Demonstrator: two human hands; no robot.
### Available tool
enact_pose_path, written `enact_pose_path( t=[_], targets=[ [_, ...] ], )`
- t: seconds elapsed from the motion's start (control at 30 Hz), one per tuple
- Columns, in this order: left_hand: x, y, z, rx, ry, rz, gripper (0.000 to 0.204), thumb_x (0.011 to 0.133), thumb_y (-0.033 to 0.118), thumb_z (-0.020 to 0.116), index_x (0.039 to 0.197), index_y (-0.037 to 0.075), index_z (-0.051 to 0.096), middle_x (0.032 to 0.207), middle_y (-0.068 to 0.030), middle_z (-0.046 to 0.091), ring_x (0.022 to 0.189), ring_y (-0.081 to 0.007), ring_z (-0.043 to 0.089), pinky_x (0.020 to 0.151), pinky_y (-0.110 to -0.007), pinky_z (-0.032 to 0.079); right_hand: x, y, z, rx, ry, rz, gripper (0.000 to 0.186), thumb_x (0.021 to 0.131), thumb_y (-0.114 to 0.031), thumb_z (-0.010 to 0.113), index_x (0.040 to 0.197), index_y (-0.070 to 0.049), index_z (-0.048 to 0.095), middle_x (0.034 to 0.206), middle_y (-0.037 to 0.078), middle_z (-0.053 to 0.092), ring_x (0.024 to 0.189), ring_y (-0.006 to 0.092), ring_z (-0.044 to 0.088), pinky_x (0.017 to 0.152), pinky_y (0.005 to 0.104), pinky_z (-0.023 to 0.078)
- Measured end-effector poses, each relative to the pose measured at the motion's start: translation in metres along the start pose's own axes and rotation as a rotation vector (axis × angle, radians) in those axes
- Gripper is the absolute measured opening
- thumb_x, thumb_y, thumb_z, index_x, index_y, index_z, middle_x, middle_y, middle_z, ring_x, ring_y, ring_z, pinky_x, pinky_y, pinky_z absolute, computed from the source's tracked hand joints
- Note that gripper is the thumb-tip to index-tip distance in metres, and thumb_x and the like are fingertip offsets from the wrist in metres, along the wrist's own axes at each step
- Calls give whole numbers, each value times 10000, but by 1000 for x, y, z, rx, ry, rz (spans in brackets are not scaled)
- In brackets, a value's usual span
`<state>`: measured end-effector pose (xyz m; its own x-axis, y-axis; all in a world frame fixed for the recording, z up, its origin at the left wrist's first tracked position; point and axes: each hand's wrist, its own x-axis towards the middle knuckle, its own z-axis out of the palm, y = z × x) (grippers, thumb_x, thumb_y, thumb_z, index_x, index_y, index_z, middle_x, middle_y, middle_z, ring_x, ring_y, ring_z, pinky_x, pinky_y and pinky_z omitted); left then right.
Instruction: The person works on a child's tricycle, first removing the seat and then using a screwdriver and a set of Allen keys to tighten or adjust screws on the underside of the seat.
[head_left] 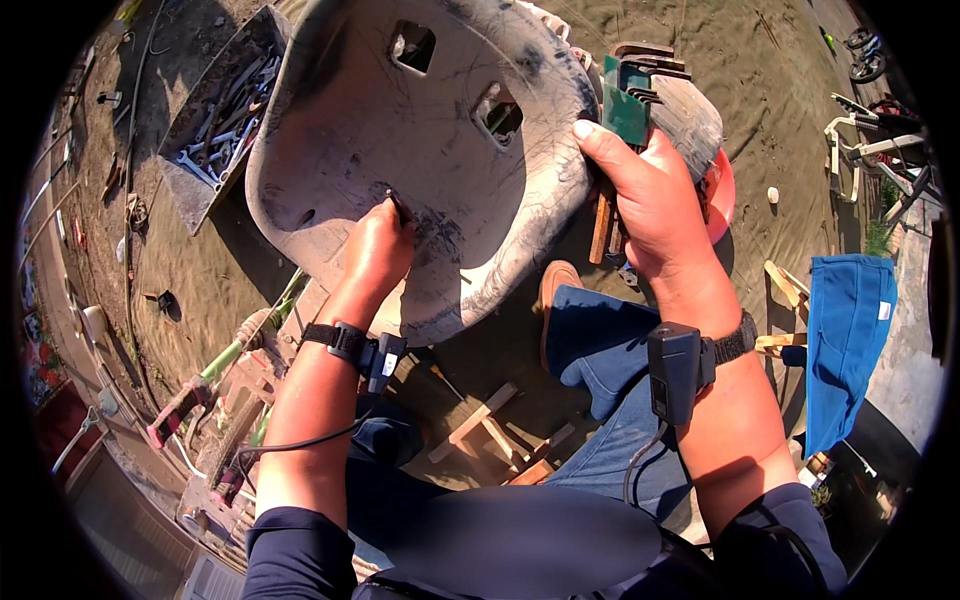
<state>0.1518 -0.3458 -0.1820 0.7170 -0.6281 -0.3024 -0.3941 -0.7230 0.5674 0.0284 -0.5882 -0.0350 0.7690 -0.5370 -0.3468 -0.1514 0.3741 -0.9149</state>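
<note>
A worn, dirty grey plastic seat shell (430, 130) with square holes lies in front of me. My left hand (380, 245) is closed over its lower middle, pinching a small dark piece whose kind I cannot make out. Dark scuffs surround that spot on the shell. At the shell's right edge, my right hand (655, 195) grips a green hex key holder (625, 115) with its thumb stretched along the near side. Several dark, bent hex keys (648, 62) stick out of the top of the holder. The fingers behind it are mostly hidden.
At the left, a metal tray (185, 195) holds several wrenches. Beyond my right hand sit a grey board (690, 120) and a red round object (722, 195). A small wooden frame (480, 420) stands near my legs; blue cloth (848, 350) hangs at the right.
</note>
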Motion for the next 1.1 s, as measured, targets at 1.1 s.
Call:
enact_pose_path(
  t=[1.1],
  targets=[
    [15, 22, -8, 326, -137, 160, 101, 832, 41, 622, 914, -19, 624, 808, -226, 643, 786, -430, 655, 691, -464, 542, 2, 0, -2, -8, -57, -26, 268, 952, -145, 645, 1178, -7, 605, 1038, 27, 662, 900, 107, 628, 822, 270, 516]
  ],
)
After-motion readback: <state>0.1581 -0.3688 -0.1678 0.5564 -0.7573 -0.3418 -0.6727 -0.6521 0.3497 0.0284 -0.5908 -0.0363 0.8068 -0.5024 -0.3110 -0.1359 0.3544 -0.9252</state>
